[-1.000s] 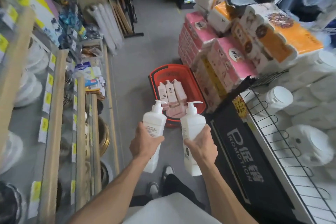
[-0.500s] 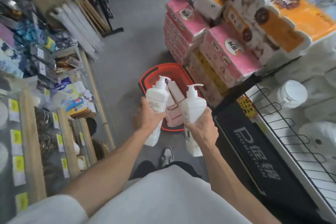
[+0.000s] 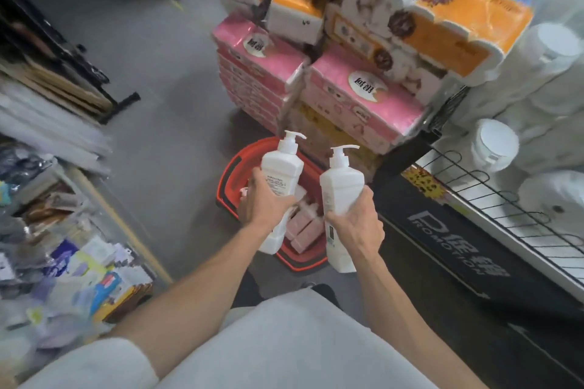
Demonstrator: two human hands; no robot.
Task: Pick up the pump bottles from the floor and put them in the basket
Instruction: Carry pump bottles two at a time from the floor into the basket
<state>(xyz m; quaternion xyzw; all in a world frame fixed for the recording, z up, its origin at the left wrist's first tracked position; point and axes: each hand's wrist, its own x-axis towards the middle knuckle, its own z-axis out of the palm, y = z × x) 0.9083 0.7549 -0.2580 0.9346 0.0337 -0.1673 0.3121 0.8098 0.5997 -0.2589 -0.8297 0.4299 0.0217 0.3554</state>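
Above a red basket (image 3: 235,161) standing on the grey floor (image 3: 158,98) of a shop aisle, a person holds two white pump bottles upright, one in each hand. The left hand (image 3: 268,203) has its fingers wrapped round the middle of the left pump bottle (image 3: 282,167), over the basket's left half. The right hand (image 3: 357,224) grips the right pump bottle (image 3: 342,186) the same way, over the basket's right edge. The bottles are near each other but apart, spouts pointing right. Pink bottles (image 3: 303,227) lie inside the basket. Stacked tissue packs (image 3: 357,101) rise just behind the basket; a wire shelf (image 3: 505,199) stands to the right.
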